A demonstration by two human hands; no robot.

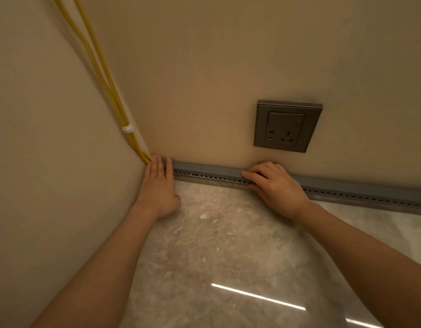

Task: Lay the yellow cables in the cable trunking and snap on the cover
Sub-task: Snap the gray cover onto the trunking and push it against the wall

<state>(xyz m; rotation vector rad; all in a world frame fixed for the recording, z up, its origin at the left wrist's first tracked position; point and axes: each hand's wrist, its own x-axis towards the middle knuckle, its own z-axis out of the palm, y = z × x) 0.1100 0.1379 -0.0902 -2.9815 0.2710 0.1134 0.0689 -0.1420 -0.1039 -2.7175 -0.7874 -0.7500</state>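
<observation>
Left hand (157,185) lying flat, fingers straight, pressing corner end of long grey perforated plastic cable trunking (204,170) running along wall base. Right hand (275,185) curling fingers over trunking top, below square grey wall socket (287,126). Thin yellow cables (114,100) dropping down corner, reaching left fingertips.

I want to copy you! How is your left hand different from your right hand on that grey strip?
The left hand lies with straight fingers at the corner, beside the yellow cables; the right hand bends its fingers over the grey trunking, below the socket. Both touch the trunking.
</observation>
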